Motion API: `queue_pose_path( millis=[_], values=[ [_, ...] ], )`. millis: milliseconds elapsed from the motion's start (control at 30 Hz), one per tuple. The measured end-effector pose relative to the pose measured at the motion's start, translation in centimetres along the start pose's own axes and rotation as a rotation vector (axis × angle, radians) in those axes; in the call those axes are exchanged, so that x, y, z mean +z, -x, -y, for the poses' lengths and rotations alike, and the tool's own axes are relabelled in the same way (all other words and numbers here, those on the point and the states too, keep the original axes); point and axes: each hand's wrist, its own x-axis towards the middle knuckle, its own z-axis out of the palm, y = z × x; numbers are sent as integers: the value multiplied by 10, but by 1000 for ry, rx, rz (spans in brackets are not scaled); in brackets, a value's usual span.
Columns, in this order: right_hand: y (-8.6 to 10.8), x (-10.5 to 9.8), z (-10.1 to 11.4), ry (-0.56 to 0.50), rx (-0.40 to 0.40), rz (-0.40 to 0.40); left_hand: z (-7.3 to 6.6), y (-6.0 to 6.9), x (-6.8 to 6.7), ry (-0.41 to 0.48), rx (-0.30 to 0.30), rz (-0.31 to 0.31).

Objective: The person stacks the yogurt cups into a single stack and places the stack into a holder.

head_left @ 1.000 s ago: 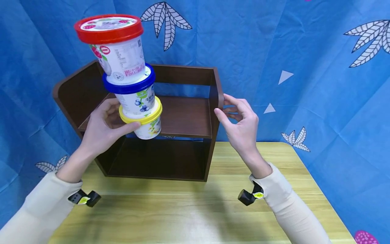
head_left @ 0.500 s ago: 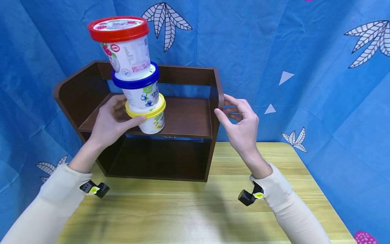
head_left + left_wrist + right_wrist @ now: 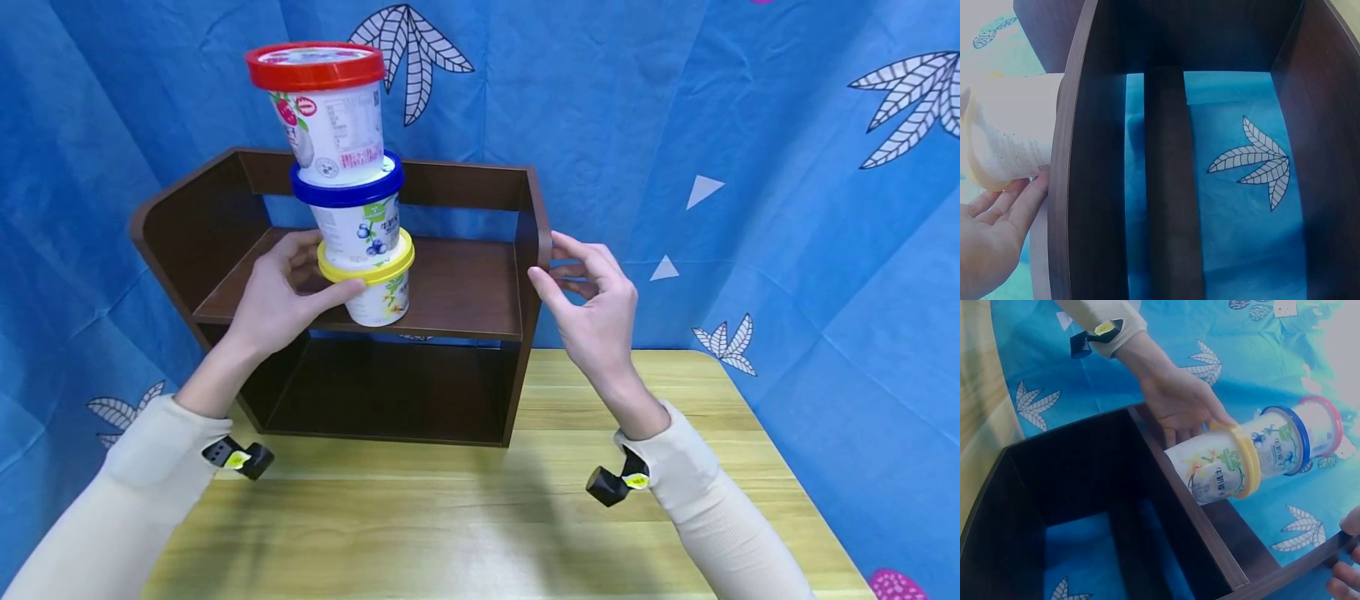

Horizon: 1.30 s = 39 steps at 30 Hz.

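A stack of three white tubs stands nearly upright at the front of the upper board of a dark brown shelf unit. On top is the red-lidded tub, in the middle the blue-lidded tub, and lowest the yellow-lidded tub. My left hand grips the lowest tub near its yellow lid, thumb in front, other fingers partly hidden behind. Whether its base touches the board, I cannot tell. With thumb and fingers, my right hand holds the front edge of the unit's right side panel.
The unit stands on a light wooden table, with a lower compartment under the upper board. A blue curtain with leaf prints hangs behind and at both sides. The left side panel rises beside the left hand.
My left hand has carried the stack to the right and toward the shelf unit, and the stack has become more upright. The right hand stays on the side panel.
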Motion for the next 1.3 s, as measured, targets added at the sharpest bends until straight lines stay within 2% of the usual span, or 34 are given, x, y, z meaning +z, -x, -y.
queue_pose_path(
  millis=[567, 1033, 1300],
  values=[
    [1, -4, 1, 2, 4, -2, -4, -7, 8, 11, -17, 19],
    [1, -3, 1, 0, 8, 6, -1, -5, 8, 12, -31, 22],
    [4, -1, -1, -32, 2, 0, 3, -2, 7, 9, -23, 1]
  ],
)
